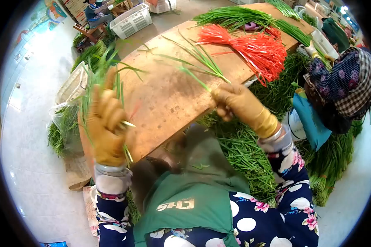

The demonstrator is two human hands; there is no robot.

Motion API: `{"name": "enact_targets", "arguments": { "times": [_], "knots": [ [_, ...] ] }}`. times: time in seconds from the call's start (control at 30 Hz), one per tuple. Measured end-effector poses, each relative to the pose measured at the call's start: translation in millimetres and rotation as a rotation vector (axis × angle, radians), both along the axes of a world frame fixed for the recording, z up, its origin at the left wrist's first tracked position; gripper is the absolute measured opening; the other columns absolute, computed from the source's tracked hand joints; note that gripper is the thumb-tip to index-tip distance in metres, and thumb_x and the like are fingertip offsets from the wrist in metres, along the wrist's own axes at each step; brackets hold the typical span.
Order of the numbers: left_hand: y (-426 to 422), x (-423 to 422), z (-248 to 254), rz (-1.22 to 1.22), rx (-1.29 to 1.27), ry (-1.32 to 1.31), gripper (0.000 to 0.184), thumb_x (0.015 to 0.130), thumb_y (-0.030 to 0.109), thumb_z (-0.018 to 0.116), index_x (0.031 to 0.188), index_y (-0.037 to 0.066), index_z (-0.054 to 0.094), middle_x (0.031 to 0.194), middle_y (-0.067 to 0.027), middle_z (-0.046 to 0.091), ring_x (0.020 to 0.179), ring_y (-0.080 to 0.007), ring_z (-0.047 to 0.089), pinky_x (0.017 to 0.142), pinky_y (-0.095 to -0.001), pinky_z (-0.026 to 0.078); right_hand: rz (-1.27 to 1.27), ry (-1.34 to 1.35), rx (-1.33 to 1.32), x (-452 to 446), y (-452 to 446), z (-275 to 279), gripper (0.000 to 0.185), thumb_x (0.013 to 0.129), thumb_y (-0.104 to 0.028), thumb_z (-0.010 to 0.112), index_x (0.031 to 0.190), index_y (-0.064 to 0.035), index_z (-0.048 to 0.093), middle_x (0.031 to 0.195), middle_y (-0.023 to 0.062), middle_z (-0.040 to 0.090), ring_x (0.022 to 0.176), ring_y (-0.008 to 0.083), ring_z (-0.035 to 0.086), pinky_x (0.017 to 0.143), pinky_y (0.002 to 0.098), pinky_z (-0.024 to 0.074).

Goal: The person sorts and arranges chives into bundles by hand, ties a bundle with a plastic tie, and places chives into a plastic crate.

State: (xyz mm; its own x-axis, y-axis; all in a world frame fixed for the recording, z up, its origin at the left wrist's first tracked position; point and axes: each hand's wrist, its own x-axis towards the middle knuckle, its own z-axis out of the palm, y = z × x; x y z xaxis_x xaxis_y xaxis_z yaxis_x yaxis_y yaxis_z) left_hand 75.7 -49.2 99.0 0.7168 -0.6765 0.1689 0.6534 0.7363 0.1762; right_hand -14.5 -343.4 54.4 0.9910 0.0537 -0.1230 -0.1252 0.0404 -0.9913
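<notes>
My left hand (107,127), in a tan rubber glove, is curled around a loose bunch of long green chives (118,88). Their leaves are blurred, and pale stem ends poke out beside the palm. Its index finger points up. On the right, my gloved right hand (243,105) pinches a few chive stalks (196,78) between thumb and fingers, above the table's near edge. Several loose chives (208,61) lie on the wooden table (160,99) just beyond that hand.
A bundle of red plastic ties (251,47) lies on the table, near more chives (235,17). Heaped chives (251,160) fill the space right of my lap. A person in a patterned head covering (338,82) is close at right. White crates (131,20) stand behind; another person sits there.
</notes>
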Motion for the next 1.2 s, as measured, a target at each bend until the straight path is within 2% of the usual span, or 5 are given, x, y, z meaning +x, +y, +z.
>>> {"name": "enact_targets", "arguments": {
  "times": [0.3,0.5,0.67,1.07,1.2],
  "knots": [
    [-69,-60,-96,-0.166,0.364,0.201,0.045,0.099,0.020,0.047,0.136,-0.004,0.039,0.131,-0.0217,0.052,0.123,-0.0322,0.050,0.105,-0.0473,0.041,0.045,-0.082,-0.275,-46,63,-32,0.025,0.091,-0.023,0.057,0.080,-0.0006,0.060,0.064,0.0152,0.057,0.056,0.0241,0.055,0.056,0.0357,0.0452],
    [-61,-48,-62,-0.047,0.421,0.353,0.033,0.099,0.011,0.046,0.130,-0.004,0.045,0.074,0.0004,0.037,0.058,-0.0109,0.037,0.057,-0.0227,0.038,-0.317,-0.320,-1.050,-3,11,-2,0.036,0.087,-0.039,0.061,0.077,-0.0043,0.062,0.074,0.0204,0.061,0.072,0.0363,0.062,0.063,0.0447,0.0485],
    [-56,-41,-65,-0.070,0.369,0.072,0.024,0.098,0.015,0.051,0.113,-0.003,0.055,0.065,0.0036,0.033,0.049,-0.0051,0.027,0.043,-0.0217,0.023,-0.343,-0.170,-1.528,58,-38,-27,0.033,0.082,-0.039,0.066,0.081,-0.0059,0.065,0.078,0.0153,0.065,0.078,0.0349,0.063,0.067,0.0448,0.0491],
    [-106,-84,-111,-0.164,0.699,0.139,0.028,0.094,0.024,0.061,0.115,0.005,0.062,0.059,0.0100,0.028,0.047,-0.0033,0.026,0.044,-0.0198,0.022,-0.262,-0.133,-0.660,-73,56,-44,0.020,0.085,-0.020,0.068,0.085,-0.0009,0.060,0.076,0.0091,0.063,0.067,0.0177,0.062,0.060,0.0298,0.0490],
    [-106,-85,-115,-0.182,0.729,0.126,0.028,0.095,0.024,0.059,0.117,0.006,0.062,0.059,0.0099,0.028,0.048,-0.0033,0.025,0.045,-0.0197,0.022,-0.235,0.094,0.076,-69,57,-66,0.020,0.093,-0.019,0.061,0.092,0.0011,0.059,0.090,0.0106,0.066,0.076,0.0202,0.065,0.069,0.0316,0.0534]
  ]
}}
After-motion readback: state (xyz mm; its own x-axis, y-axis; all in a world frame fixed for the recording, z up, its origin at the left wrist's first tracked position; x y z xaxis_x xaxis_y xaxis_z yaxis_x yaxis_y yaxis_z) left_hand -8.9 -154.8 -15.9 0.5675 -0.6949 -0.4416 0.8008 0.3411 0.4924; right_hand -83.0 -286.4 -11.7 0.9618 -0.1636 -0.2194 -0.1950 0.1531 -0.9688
